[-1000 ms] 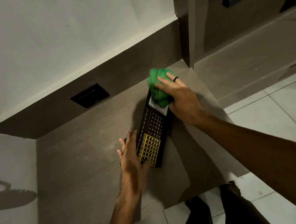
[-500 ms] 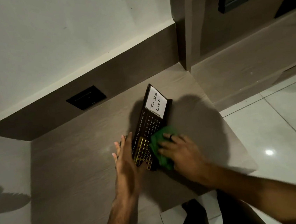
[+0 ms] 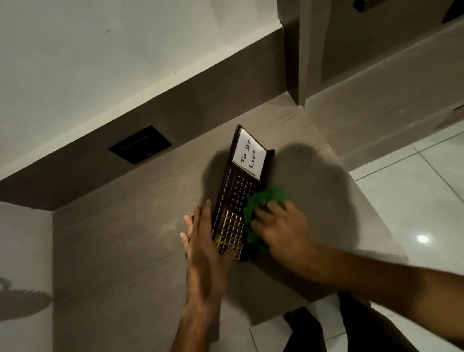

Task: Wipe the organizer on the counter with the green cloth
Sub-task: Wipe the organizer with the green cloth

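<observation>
A right hand (image 3: 283,229) presses a bunched, soft green cloth (image 3: 260,213) on a rigid, likely light organizer (image 3: 240,200), the flat, open left hand (image 3: 202,247) bracing its side.

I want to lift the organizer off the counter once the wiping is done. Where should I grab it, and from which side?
Likely best across the narrow width at its middle, from above. The organizer is long, slim and lies flat on the counter; the left hand already braces its left long edge, and the right hand presses the green cloth on the opposite edge.
</observation>
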Available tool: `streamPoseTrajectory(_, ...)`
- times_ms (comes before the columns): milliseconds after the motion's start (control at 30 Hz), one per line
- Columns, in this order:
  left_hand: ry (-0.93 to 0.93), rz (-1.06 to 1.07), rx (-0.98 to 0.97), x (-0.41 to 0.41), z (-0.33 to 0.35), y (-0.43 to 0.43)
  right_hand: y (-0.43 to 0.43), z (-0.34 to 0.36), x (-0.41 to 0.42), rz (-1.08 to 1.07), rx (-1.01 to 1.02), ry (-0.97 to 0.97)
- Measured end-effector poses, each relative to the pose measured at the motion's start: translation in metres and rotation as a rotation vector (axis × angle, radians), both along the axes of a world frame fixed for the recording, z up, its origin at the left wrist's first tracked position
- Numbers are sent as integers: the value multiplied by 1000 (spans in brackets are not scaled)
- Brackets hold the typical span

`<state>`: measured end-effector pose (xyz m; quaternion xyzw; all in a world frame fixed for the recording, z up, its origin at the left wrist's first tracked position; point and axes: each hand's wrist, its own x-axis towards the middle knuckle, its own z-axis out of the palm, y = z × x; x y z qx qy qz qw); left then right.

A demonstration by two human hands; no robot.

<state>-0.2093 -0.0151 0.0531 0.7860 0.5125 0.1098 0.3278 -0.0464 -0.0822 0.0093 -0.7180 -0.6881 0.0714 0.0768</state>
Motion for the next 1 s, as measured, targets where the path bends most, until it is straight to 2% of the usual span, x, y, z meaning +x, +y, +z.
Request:
streamPoseTrajectory(100,36,11,8,1,-1,2,-26,0,-32,173,-36,51)
streamPoseTrajectory(200,60,31,-3,3,2,3,-27,1,-32,243,-39,63)
streamPoseTrajectory(367,-75,85,-113,7,9,1,24,10,34,48,-37,34)
streamPoseTrajectory(467,37,19,-21,4,8,2,60,16,83,-139,3,31)
streamPoseTrajectory(533,34,12,-12,4,9,1,71,18,90,-215,0,-10)
streamPoseTrajectory(667,-9,22,-35,4,10,1,43,7,51,-39,-7,-177)
streamPoseTrajectory(767,14,-21,-18,3,9,-1,36,1,55,34,13,-138)
streamPoseTrajectory(1000,49,-34,15,7,7,1,80,10,88,-123,5,90)
